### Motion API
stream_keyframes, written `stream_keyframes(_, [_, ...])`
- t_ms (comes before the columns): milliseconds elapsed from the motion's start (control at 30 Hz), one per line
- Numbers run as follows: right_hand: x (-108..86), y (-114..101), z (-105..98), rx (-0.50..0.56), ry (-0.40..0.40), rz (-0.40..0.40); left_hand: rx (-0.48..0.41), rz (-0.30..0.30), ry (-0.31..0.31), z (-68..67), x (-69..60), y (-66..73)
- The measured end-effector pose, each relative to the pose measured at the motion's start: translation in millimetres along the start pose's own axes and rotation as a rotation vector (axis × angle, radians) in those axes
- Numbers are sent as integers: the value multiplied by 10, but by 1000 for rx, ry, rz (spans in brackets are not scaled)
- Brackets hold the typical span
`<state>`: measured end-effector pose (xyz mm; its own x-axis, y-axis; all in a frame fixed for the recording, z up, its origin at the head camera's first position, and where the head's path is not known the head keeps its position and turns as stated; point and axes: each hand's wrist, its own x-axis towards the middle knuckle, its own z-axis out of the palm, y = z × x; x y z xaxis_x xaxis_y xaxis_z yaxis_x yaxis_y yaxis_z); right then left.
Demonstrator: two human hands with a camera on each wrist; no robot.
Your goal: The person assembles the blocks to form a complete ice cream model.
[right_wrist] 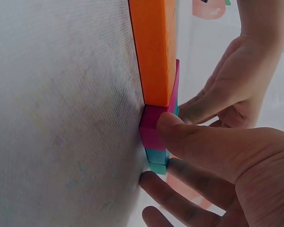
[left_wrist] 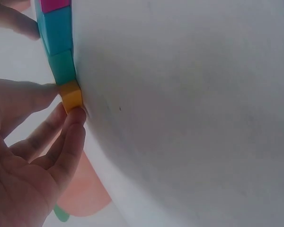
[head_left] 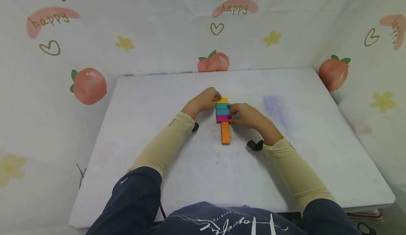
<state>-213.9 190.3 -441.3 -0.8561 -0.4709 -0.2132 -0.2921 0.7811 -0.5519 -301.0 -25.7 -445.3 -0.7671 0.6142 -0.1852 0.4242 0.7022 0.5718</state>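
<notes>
Flat on the table, colored blocks lie against one another in a column: yellow point(head_left: 224, 100) at the far end, then green point(head_left: 222, 106), blue point(head_left: 222, 111) and magenta point(head_left: 222, 119) ones. An orange block point(head_left: 225, 133) runs lengthwise from the magenta one toward the person. My left hand point(head_left: 206, 99) pinches the yellow block's left end between thumb and fingers. From the right side, my right hand point(head_left: 248, 116) holds the column's ends, its thumb on the magenta block point(right_wrist: 150, 137) and a finger by the green block point(right_wrist: 158, 168). Fingers partly hide the blocks' right ends.
The white table point(head_left: 177, 178) bears a faint purple stain point(head_left: 279, 111) to the right. Behind it hangs a white cloth point(head_left: 165, 27) printed with peaches. Black wrist cameras, such as the right one point(head_left: 255, 145), hang close to the tabletop.
</notes>
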Motion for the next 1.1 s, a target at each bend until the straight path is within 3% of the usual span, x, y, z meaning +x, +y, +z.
stream_keyframes(533, [5, -24, 11, 7, 0, -12, 36, 43, 28, 43, -9, 24])
stream_keyframes(1100, [-7, 35, 51, 14, -2, -57, 50, 43, 39, 71, -71, 57])
